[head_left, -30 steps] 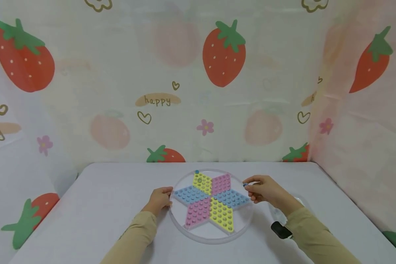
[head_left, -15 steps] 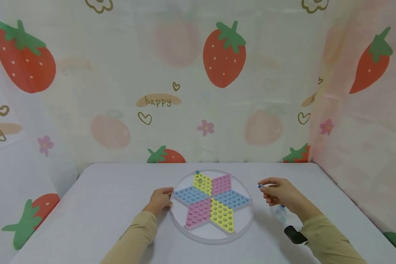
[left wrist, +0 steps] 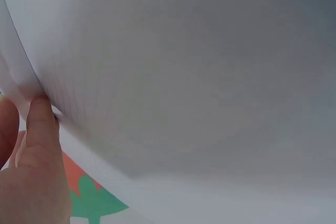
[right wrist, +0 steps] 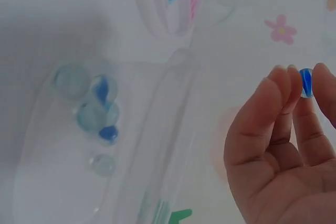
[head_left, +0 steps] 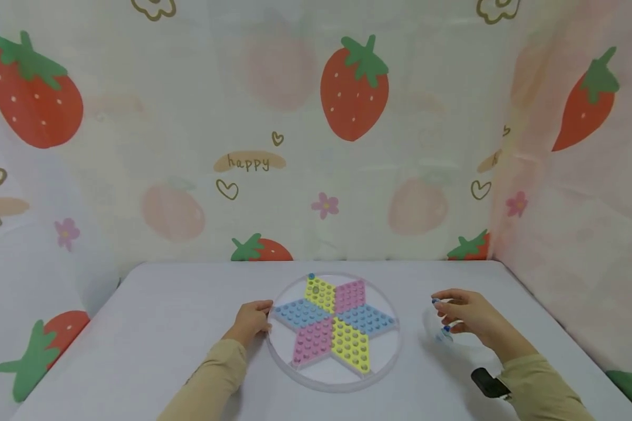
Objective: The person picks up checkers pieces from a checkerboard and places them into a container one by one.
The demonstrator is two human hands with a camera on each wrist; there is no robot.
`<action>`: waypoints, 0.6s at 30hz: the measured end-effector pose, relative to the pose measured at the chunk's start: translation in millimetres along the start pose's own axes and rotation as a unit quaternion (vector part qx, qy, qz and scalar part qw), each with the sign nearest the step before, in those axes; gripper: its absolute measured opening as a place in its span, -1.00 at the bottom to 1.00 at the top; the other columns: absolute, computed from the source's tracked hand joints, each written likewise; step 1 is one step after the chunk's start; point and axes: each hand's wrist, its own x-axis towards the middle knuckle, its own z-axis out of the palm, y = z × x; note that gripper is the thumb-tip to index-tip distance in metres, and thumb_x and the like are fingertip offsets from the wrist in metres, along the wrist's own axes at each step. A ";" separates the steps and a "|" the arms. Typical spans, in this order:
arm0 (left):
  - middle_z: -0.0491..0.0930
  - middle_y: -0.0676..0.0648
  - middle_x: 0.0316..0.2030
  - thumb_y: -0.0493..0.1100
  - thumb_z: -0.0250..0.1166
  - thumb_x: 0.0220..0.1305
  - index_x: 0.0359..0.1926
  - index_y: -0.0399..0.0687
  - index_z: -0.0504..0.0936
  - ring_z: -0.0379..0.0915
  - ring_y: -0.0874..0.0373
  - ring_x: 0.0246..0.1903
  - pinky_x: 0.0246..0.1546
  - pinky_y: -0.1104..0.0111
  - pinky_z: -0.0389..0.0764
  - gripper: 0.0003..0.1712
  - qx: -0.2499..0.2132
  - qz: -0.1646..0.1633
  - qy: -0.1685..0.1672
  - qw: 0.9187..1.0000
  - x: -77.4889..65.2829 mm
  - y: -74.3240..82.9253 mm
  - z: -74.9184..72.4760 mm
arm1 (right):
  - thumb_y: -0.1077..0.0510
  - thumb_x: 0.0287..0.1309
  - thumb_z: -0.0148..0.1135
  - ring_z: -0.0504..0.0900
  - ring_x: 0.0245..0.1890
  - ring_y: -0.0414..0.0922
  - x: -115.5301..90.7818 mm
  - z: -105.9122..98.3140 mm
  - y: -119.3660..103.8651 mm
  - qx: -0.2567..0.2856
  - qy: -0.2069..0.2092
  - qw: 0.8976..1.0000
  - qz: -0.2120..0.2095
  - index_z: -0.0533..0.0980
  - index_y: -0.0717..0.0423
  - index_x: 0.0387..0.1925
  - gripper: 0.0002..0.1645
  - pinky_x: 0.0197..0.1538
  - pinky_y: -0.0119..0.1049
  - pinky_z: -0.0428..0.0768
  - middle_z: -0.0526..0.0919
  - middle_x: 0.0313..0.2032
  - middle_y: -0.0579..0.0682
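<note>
A round clear-rimmed Chinese checkers board (head_left: 316, 342) with a pink, blue and yellow star lies flat on the table. My left hand (head_left: 251, 323) holds its left rim between thumb and fingers; the left wrist view shows those fingers (left wrist: 42, 124) at an edge. Right of the board, my right hand (head_left: 469, 316) is raised and pinches a clear marble with a blue swirl (right wrist: 306, 83) between thumb and fingertips. One blue marble (head_left: 311, 276) sits at the tip of the far yellow point. A larger clear marble (head_left: 315, 290) rests lower in that point.
Beneath the right hand stands a clear plastic container (right wrist: 173, 103) with several clear and blue-swirled marbles (right wrist: 92, 116). The white table (head_left: 179, 304) meets a strawberry-print cloth backdrop (head_left: 274, 199) at the back and sides.
My right hand has moved right, away from the board's right edge to above the container, with the marble still pinched. The left hand stays at the rim.
</note>
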 end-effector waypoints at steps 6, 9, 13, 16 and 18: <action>0.38 -0.40 0.22 -0.68 0.07 0.04 0.24 -0.45 0.42 0.36 -0.06 0.13 -0.38 0.46 0.45 -0.35 -0.009 -0.003 -0.002 1.000 -2.4 -1.6 -1.7 | 0.11 0.38 0.12 0.55 -0.23 -0.10 -0.8 -7.9 10.3 -0.006 0.009 1.000 0.010 0.31 0.46 0.24 -0.42 -0.21 -0.26 0.59 0.62 -0.20 -0.05; 0.39 -0.40 0.22 -0.69 0.07 0.03 0.24 -0.44 0.43 0.37 -0.04 0.09 -0.39 0.46 0.45 -0.34 -0.011 -0.004 0.000 1.000 -2.2 -1.8 -2.0 | 0.09 0.36 0.13 0.57 -0.23 -0.08 1.4 -11.2 15.8 -0.001 0.011 1.000 0.021 0.32 0.47 0.24 -0.40 -0.22 -0.26 0.58 0.63 -0.18 0.00; 0.38 -0.41 0.22 -0.69 0.06 0.01 0.24 -0.46 0.41 0.36 -0.04 0.09 -0.39 0.46 0.44 -0.33 -0.007 0.005 -0.007 1.000 -2.6 -1.1 -0.9 | 0.07 0.34 0.17 0.57 -0.29 -0.11 4.7 -15.0 25.7 0.007 0.030 0.998 0.058 0.35 0.48 0.21 -0.38 -0.25 -0.28 0.57 0.62 -0.21 0.02; 0.37 -0.41 0.22 -0.68 0.06 0.01 0.25 -0.47 0.40 0.36 -0.05 0.11 -0.37 0.47 0.44 -0.32 -0.003 0.007 -0.009 1.000 -3.7 -1.4 -1.4 | 0.09 0.33 0.18 0.52 -0.40 -0.14 10.3 -16.3 31.6 0.002 0.043 0.995 0.086 0.42 0.48 0.14 -0.45 -0.32 -0.31 0.55 0.57 -0.32 0.00; 0.38 -0.40 0.22 -0.68 0.06 0.02 0.25 -0.46 0.40 0.36 -0.06 0.12 -0.35 0.47 0.44 -0.32 -0.001 0.003 -0.007 1.000 -4.2 -1.6 -2.3 | 0.11 0.32 0.18 0.46 -0.48 -0.16 14.5 -16.1 34.7 -0.004 0.049 0.994 0.098 0.45 0.47 0.10 -0.50 -0.38 -0.33 0.51 0.52 -0.40 -0.02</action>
